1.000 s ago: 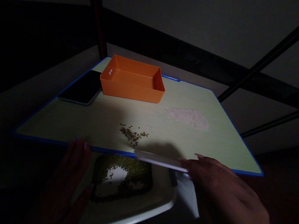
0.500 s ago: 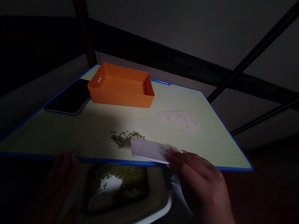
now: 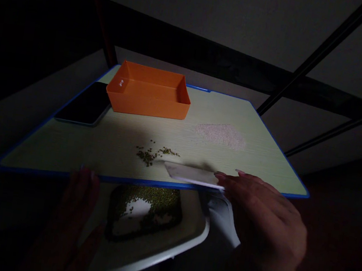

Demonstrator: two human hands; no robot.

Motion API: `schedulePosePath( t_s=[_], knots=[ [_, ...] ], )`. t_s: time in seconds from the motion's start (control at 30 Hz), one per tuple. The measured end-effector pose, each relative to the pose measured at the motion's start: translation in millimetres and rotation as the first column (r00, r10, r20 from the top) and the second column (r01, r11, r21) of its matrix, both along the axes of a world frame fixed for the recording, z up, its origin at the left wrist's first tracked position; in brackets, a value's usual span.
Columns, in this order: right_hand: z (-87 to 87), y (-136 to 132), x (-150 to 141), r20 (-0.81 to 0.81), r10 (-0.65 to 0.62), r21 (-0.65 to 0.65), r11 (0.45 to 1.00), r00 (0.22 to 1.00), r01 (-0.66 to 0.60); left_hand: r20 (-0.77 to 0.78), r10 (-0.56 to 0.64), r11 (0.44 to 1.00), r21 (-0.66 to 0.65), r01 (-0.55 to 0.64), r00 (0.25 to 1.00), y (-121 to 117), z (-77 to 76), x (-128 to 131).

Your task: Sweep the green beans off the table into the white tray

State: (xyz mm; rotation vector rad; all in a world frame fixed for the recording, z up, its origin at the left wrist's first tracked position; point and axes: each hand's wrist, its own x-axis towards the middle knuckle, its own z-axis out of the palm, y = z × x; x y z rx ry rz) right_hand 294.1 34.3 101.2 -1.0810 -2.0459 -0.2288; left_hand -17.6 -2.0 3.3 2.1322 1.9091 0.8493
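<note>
My right hand (image 3: pixel 264 213) grips the right end of a flat white plastic scraper (image 3: pixel 192 173), tilted close to the table's front edge. Just left of its tip lies a small scatter of green beans (image 3: pixel 147 155), probably mung beans by their look. In shadow, my left hand (image 3: pixel 74 210) has its fingers stretched out, their tips near the front edge of the table (image 3: pixel 74 157). Below that edge, a white tub (image 3: pixel 184 238) holds many more green beans (image 3: pixel 162 199), with part of its bottom showing.
An orange open box (image 3: pixel 148 106) stands at the back left of the table. Beside it lies a dark phone or tablet (image 3: pixel 85 103). A patch of pale grains (image 3: pixel 223 134) is spread on the right. Blue trim (image 3: pixel 281 157) edges the table; a wall rises behind.
The scraper has shifted slightly right, away from the beans, and tilted more steeply, along with my right hand. The whole view has moved a little; my left hand stays beside the edge.
</note>
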Motion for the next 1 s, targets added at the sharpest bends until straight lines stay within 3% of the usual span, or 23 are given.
schedulePosePath(
  t_s=[0.1, 0.33, 0.6, 0.77, 1.0],
  knots=[
    [4.5, -5, -9, 0.054, 0.055, -0.074, 0.996, 0.997, -0.05, -0.017, -0.015, 1.0, 0.005, 0.016, 1.0, 0, 0.9, 0],
    [-2.3, 8, -18, 0.079, 0.002, -0.147, 0.989, 0.997, 0.01, -0.002, -0.007, 1.0, 0.0, 0.007, 1.0, -2, -3.0, -4],
    [-20.3, 34, -1, 0.074, 0.011, 0.024, 1.0, 0.997, -0.013, 0.01, -0.021, 0.997, 0.077, 0.02, 1.0, 0, -3.7, -4],
    [-17.9, 44, 0, -0.072, -0.065, 0.144, 0.987, 0.995, 0.075, -0.002, -0.041, 0.995, 0.096, 0.041, 0.999, 0, -4.1, -5],
    [-17.5, 69, -31, -0.029, -0.147, 0.092, 0.985, 0.989, 0.149, 0.002, -0.041, 0.995, 0.087, 0.04, 0.999, 0, -4.1, -5]
  ],
)
